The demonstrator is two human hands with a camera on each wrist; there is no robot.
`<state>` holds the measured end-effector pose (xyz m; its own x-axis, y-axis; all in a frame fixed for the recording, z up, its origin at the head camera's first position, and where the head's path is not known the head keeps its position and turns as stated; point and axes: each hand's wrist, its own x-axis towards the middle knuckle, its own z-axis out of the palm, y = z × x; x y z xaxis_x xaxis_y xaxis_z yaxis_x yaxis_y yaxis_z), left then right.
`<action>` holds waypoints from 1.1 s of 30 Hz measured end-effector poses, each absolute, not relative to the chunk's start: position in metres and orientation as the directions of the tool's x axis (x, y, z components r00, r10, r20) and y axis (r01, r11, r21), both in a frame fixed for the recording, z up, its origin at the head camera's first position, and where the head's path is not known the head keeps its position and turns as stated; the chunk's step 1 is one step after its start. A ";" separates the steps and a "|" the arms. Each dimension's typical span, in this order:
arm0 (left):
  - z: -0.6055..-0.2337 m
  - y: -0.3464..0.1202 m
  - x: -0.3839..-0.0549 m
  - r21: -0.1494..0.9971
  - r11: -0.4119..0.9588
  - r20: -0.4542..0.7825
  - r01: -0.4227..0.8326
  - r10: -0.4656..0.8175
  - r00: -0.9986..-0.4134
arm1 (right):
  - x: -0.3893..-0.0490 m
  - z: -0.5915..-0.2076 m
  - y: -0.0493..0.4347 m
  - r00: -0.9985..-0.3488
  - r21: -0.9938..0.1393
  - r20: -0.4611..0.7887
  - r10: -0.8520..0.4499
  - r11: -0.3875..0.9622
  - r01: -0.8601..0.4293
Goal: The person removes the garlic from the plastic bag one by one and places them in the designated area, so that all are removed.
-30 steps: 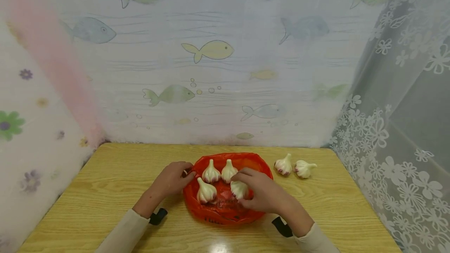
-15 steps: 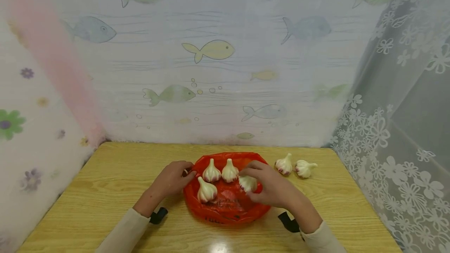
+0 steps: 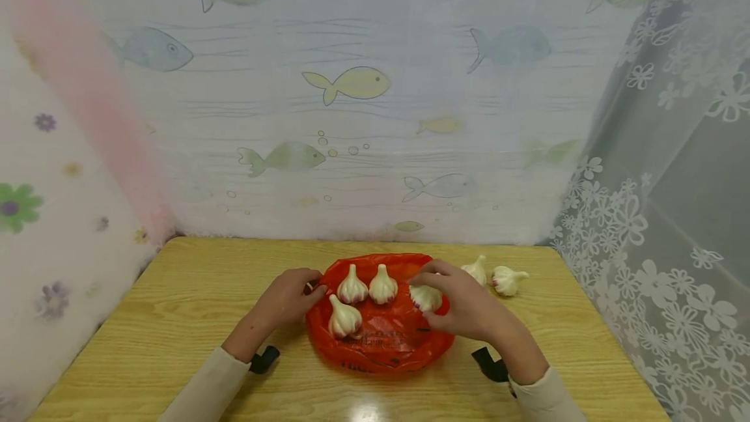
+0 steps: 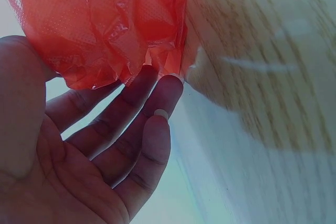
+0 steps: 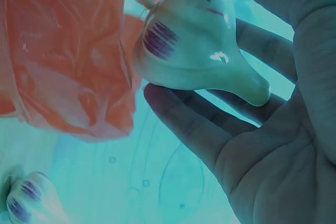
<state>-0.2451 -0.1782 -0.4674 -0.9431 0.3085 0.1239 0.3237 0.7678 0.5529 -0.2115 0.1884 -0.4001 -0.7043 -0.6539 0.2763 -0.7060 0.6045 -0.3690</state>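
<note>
My right hand (image 3: 463, 301) holds a garlic bulb (image 3: 426, 297) between thumb and fingers, over the right side of a red plastic bag (image 3: 404, 344) with its rim spread wide. In the right wrist view, the bulb (image 5: 189, 45) shows purple streaks, and its stem points toward the palm. My left hand (image 3: 287, 298) holds the bag's left rim; close up, its bent fingers (image 4: 157, 140) meet the crinkled red plastic (image 4: 100, 24). Inside the bag sit three more bulbs: one at back left (image 3: 353, 286), one at back centre (image 3: 383, 285), one at front left (image 3: 344, 318).
Right of the bag, two garlic bulbs lie on the wooden table (image 3: 193, 318): one (image 3: 476, 271) partly behind my right hand, the other (image 3: 508, 281) farther right. A fish-patterned curtain (image 3: 363, 148) hangs behind the table, with lace (image 3: 674, 279) at the right.
My right hand has moved right with the garlic bulb, from inside the bag toward its right rim, and now partly covers a bulb on the table. The left hand has stayed put.
</note>
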 end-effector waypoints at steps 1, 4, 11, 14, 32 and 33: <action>-0.467 -0.178 -0.245 0.554 0.768 0.123 0.323 0.308 -0.943 | -0.212 -0.400 0.190 -0.705 -0.370 0.279 -0.652 0.604 -0.706; -0.467 -0.178 -0.245 0.555 0.768 0.120 0.320 0.307 -0.944 | -0.213 -0.399 0.193 -0.704 -0.369 0.288 -0.649 0.603 -0.707; -0.467 -0.177 -0.245 0.554 0.774 0.101 0.306 0.302 -0.948 | -0.212 -0.395 0.200 -0.731 -0.365 0.276 -0.624 0.635 -0.681; -0.467 -0.177 -0.245 0.552 0.776 0.100 0.304 0.300 -0.949 | -0.213 -0.393 0.204 -0.747 -0.363 0.275 -0.606 0.654 -0.664; -0.468 -0.178 -0.246 0.554 0.774 0.104 0.306 0.301 -0.948 | -0.217 -0.385 0.234 -0.769 -0.336 0.393 -0.504 0.700 -0.630; -0.468 -0.178 -0.246 0.553 0.774 0.104 0.307 0.302 -0.948 | -0.217 -0.384 0.236 -0.771 -0.332 0.397 -0.498 0.706 -0.626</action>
